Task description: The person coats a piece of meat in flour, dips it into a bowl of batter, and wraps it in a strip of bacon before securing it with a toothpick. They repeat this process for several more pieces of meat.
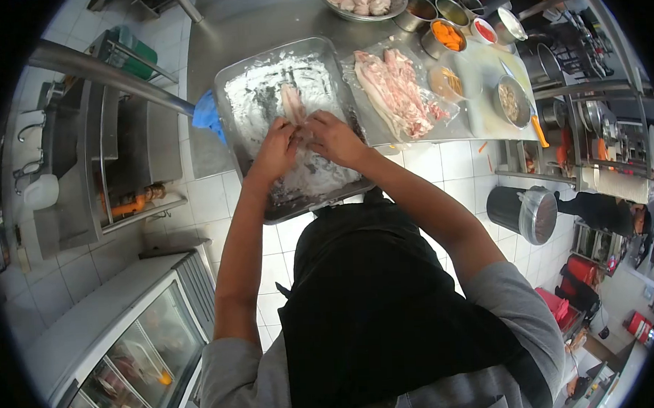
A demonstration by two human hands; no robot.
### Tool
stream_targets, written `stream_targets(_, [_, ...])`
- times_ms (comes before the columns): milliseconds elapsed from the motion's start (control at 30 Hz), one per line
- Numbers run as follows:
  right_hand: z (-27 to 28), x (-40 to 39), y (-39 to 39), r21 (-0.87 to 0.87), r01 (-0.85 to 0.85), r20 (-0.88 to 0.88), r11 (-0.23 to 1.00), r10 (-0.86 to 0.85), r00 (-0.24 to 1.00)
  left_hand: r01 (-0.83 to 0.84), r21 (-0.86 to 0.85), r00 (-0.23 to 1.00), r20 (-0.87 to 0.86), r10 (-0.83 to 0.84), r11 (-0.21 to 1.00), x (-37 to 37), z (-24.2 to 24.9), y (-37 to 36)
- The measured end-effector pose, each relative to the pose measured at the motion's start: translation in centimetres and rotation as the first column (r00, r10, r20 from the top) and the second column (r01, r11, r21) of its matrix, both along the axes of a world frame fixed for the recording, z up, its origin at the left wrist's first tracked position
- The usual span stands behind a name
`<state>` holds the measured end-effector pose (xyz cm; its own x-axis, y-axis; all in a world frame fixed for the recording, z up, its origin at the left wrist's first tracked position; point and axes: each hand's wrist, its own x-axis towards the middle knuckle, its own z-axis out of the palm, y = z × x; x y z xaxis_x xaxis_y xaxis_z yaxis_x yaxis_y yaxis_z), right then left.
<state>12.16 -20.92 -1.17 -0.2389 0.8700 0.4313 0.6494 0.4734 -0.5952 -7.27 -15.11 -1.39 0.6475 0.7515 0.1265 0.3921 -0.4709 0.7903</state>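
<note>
The metal tray point(340, 94), dusted with white powder point(253, 98), sat on the steel tabletop point(220, 19). Inside it, near the middle, lay a pale strip of raw meat point(292, 100). The person's left hand point(275, 149) and right hand point(333, 139) met at its near end, fingers bent and touching it; how tightly they pinched could not be told. Right of the tray, fatty raw meat slabs point(395, 88) lay on plastic; a blue cloth point(206, 116) touched its left side.
</note>
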Motion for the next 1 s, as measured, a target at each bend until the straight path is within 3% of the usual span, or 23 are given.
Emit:
stream_targets(33, [-0.3, 0.0, 0.2, -0.002, 0.001, 0.000, 1.000, -0.001, 1.000, 0.029, 0.034, 0.998, -0.059, -0.027, 0.999, -0.2, -0.1, 0.5])
stream_targets(100, [-0.8, 0.0, 1.2, -0.165, -0.011, 0.068, 0.986, 0.022, 0.997, 0.060, 0.065, 0.991, -0.122, -0.052, 0.996, -0.3, -0.4, 1.3])
stream_targets(167, [-1.2, -0.1, 2.0, -0.238, 0.021, 0.058, 0.971, -0.007, 0.998, -0.036, 0.034, 0.977, -0.209, 0.043, 0.999, -0.4, -0.7, 1.7])
stream_targets(200, [-1.2, -0.2, 2.4, -0.308, 0.052, 0.053, 0.950, -0.037, 0.998, -0.034, 0.035, 0.977, -0.210, 0.041, 0.999, -0.4, -0.1, 1.4])
stream_targets(267, [-0.8, -0.2, 3.2, -0.239, 0.051, 0.088, 0.970, -0.031, 0.996, -0.178, 0.181, 0.976, -0.092, 0.197, 0.967, 0.0, 1.6, 0.7])
stream_targets(333, [-1.1, 0.2, 3.9, -0.170, 0.042, 0.125, 0.985, -0.021, 0.992, -0.116, 0.172, 0.985, -0.107, 0.136, 0.978, 0.1, 1.2, 0.5])
stream_targets(400, [-1.3, 0.2, 5.0, -0.379, 0.041, 0.158, 0.925, 0.021, 0.987, -0.064, 0.165, 0.988, -0.125, 0.086, 0.984, -0.3, 1.0, 0.6])
stream_targets(500, [-1.1, 0.4, 5.2, -0.434, 0.071, 0.100, 0.898, -0.030, 0.995, -0.032, 0.097, 0.993, -0.106, 0.042, 0.995, -0.1, 0.9, 1.2])
stream_targets(533, [-0.4, 0.3, 4.8, -0.431, 0.068, 0.103, 0.900, -0.026, 0.994, -0.040, 0.092, 0.994, -0.098, 0.049, 0.995, -0.1, 0.9, 1.4])
stream_targets(600, [0.5, 0.0, 3.4, -0.177, 0.072, 0.097, 0.982, -0.055, 0.994, -0.057, 0.090, 0.994, -0.091, 0.065, 0.994, -0.4, 0.9, 2.0])
stream_targets(700, [-0.2, -0.1, 3.3, -0.043, 0.030, 0.077, 0.999, -0.027, 0.997, -0.020, 0.020, 1.000, -0.012, 0.020, 1.000, -0.2, 0.8, 2.7])
stream_targets(1000, [-2.1, 1.3, 6.2, -0.259, 0.023, 0.079, 0.966, -0.003, 0.997, -0.074, 0.001, 0.997, -0.027, 0.074, 0.997, -0.1, 1.1, 2.8])
